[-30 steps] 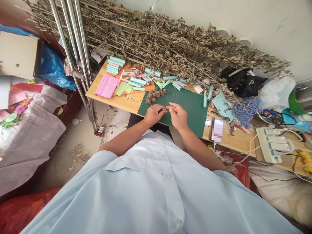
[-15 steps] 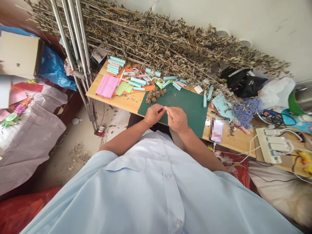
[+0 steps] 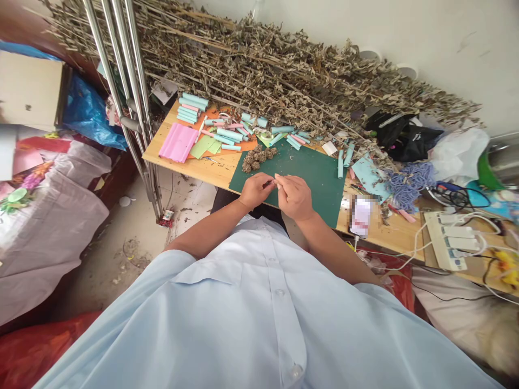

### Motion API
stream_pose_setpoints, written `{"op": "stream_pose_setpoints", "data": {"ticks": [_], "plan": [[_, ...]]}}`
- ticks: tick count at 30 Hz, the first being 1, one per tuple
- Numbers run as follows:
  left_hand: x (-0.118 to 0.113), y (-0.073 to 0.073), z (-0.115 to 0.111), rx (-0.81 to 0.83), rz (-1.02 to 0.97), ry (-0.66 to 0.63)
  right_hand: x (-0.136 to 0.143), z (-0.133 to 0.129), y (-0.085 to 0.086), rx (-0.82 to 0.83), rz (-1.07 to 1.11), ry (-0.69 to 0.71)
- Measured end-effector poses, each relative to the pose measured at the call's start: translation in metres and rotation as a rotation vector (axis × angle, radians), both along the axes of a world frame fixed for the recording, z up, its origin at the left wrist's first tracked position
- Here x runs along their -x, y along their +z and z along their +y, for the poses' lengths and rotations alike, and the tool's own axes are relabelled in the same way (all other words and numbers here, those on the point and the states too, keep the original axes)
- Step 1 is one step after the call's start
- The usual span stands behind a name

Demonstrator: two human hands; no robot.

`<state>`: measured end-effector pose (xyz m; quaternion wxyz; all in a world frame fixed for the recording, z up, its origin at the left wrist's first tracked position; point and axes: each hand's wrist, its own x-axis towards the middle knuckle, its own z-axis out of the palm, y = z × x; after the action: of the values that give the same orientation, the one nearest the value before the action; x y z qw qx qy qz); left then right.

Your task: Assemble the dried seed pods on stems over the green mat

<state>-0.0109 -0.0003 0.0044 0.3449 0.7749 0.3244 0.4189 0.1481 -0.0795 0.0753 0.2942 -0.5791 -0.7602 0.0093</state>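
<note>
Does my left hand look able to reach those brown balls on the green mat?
Probably yes: the brown balls sit just beyond your left hand, and nothing visible blocks the way, though its fingers are near the right hand.

Clearance about the left hand (image 3: 256,193) and right hand (image 3: 297,196), clock centred between them. On my feed, open passage lies above the green mat (image 3: 317,175) at two to three o'clock. Brown clumps (image 3: 258,158) obstruct eleven; coloured rolls (image 3: 229,133), ten to one; dried stalks (image 3: 284,75) bar twelve farther out; the phone (image 3: 360,216), four.

Phone (image 3: 361,215), power strip (image 3: 440,243) at right; metal poles (image 3: 137,54) left.
</note>
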Motion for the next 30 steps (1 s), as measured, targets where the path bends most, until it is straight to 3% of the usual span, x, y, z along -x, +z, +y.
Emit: {"op": "stream_pose_setpoints", "data": {"ticks": [6, 30], "plan": [[0.000, 0.002, 0.000, 0.030, 0.026, 0.014, -0.005, 0.006, 0.005, -0.032, 0.038, 0.006], [0.002, 0.001, 0.000, 0.004, 0.014, 0.008, -0.015, 0.035, 0.029, 0.171, -0.284, 0.179]]}}
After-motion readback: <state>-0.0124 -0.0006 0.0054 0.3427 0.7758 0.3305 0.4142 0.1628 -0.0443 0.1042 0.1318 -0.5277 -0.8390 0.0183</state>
